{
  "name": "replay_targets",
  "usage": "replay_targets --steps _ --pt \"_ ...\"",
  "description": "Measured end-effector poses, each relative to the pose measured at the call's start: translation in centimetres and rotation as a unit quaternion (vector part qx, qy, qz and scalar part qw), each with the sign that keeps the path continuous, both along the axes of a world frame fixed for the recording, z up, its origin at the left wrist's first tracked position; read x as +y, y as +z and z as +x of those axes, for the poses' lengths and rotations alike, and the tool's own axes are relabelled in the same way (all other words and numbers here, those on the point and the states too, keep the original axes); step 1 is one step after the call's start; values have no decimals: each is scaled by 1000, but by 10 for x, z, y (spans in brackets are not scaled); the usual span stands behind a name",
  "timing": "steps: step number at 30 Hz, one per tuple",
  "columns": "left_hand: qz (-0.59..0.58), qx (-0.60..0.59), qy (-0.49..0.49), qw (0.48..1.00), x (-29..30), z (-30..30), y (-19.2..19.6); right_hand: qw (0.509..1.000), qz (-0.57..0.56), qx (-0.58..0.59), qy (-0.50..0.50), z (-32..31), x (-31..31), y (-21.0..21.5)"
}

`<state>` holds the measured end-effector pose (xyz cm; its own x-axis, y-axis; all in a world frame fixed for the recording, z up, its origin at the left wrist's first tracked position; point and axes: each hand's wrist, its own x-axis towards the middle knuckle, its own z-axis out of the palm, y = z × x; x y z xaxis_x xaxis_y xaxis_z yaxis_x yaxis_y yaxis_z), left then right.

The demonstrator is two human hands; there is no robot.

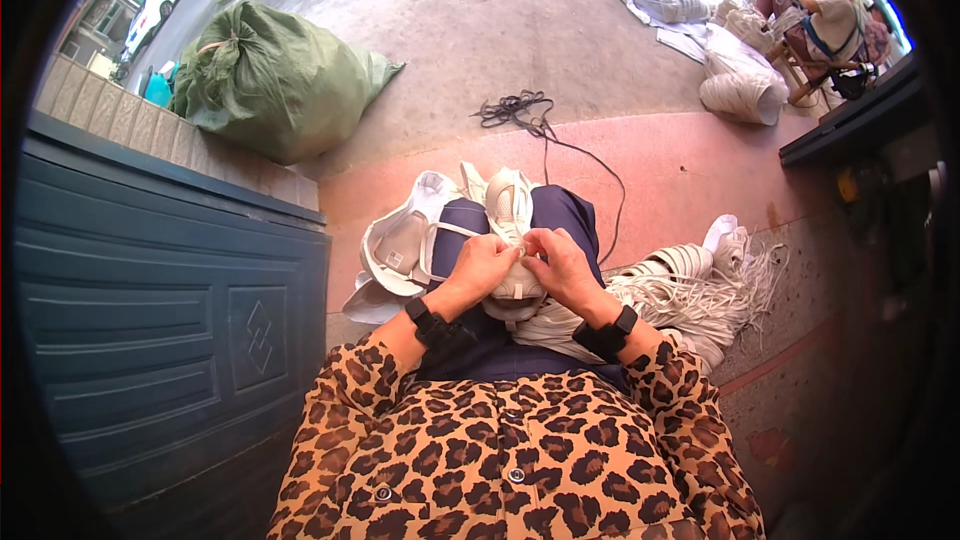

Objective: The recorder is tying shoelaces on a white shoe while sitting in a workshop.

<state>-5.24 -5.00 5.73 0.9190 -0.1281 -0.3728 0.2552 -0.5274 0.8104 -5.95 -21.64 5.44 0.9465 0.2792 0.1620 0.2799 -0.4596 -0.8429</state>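
Bending over a pale shoe (517, 290), a seated worker in a leopard-print shirt (516, 440) brings both bare hands together in the head camera's view. The shoe sits between the thighs of dark navy trousers (565, 215), directly under the fingers. The left hand (488, 262) is pinched narrow on a pale lace (452, 228) that loops out across the left knee; the right hand (560, 265) meets it at the same spot, thumb and forefinger drawn close, though whether it grips the lace too cannot be told. A black band (430, 323) circles the left wrist, another (606, 336) the right. Beside the left knee, an open white shoe (405, 235) shows a small label inside. To the right, a heap of loose pale laces (700, 300) spreads near a curved row of pale shoes (680, 262). A black cord (520, 112) lies tangled ahead, its tail trailing over the reddish floor (690, 165). A tied green sack (285, 85) slumps near a blue panelled door (130, 310) at left; at upper right, another person (835, 25) sits beside white bundles (740, 80), and a white car (160, 5) stands in the far left corner.
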Motion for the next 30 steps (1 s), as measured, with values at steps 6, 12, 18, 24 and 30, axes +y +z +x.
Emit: replay_targets --steps 6,12,18,24,30 --pt "4 -9 3 1000 -3 -1 4 998 -48 7 38 4 -1 -6" --pt "55 -176 88 979 17 3 4 973 -179 -131 59 6 -44 -19" --pt "-534 -85 376 752 156 38 63 870 358 266 -211 -24 -268 -75" --pt "-483 -111 415 763 315 22 113 577 664 210 -427 -110 -445 -123" --pt "-365 -24 397 842 224 33 94 764 441 228 -413 -27 -274 -73"
